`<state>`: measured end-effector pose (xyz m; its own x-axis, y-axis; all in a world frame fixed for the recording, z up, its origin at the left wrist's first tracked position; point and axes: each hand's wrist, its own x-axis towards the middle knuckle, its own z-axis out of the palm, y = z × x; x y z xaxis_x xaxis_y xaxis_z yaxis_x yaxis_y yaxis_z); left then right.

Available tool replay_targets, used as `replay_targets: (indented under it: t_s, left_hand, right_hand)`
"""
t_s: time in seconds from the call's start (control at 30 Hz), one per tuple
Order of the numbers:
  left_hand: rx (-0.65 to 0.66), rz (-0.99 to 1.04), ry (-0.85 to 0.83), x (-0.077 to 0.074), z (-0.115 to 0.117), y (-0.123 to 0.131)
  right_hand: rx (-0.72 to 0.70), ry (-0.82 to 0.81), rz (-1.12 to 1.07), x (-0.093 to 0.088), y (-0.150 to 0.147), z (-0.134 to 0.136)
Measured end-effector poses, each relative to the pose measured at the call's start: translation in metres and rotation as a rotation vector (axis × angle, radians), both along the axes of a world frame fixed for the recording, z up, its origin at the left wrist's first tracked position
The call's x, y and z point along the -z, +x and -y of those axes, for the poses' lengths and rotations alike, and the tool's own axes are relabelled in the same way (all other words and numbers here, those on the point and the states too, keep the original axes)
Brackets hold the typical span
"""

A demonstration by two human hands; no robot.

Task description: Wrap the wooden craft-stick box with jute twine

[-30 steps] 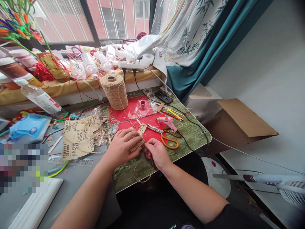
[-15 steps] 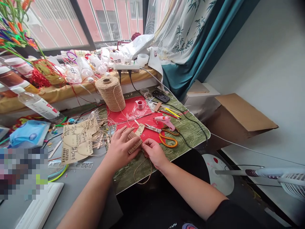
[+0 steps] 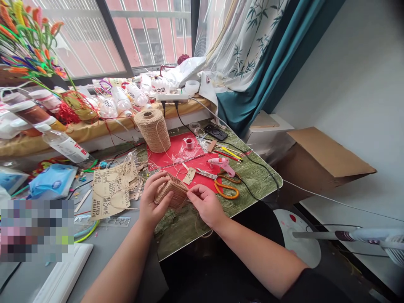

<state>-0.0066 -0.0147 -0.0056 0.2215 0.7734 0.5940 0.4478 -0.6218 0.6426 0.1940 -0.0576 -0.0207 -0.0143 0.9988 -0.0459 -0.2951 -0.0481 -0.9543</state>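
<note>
Window [image 3: 148, 42] fills the background beyond both hands; from my feed, daylight comes from ahead. Green wood-patterned table [image 3: 255, 176] sits under the hands. Red sheet [image 3: 202, 162] lies just beyond them, probably as a work mat. Printed abrasive sheets [image 3: 110, 191] are left of the left hand, loosely stacked. Twine spool [image 3: 153, 132] stands upright past the left hand, likely so line pays off freely.

Left hand [image 3: 156, 197] is cupped, thumb on the near face of the twine-wrapped piece [image 3: 177, 192], probably to steady it; piece is tilted, held between the hands. Right hand [image 3: 206, 206] has its fingertips pinched narrow at the piece's right edge, apparently on the twine strand [image 3: 206, 236], whose slack loops below that hand. I can't see exact contact.

Scissors [image 3: 210, 174] and pink glue gun [image 3: 222, 163] lie just beyond the right hand, presumably for easy reach.
</note>
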Motion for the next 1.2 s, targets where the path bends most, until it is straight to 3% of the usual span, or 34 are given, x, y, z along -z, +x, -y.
replay_targets:
  t_s: [0.6, 0.83, 1.2]
  left_hand:
    - [-0.070, 0.278, -0.078, 0.012, 0.002, -0.003]
    - [-0.102, 0.252, -0.136, 0.025, 0.000, -0.002]
    - [0.041, 0.897, -0.409, 0.020, 0.001, 0.011]
  right_hand:
    - [0.064, 0.048, 0.092, -0.011, -0.001, 0.002]
    - [0.038, 0.052, 0.058, -0.014, -0.002, 0.003]
    - [-0.011, 0.109, 0.022, -0.005, -0.001, -0.001]
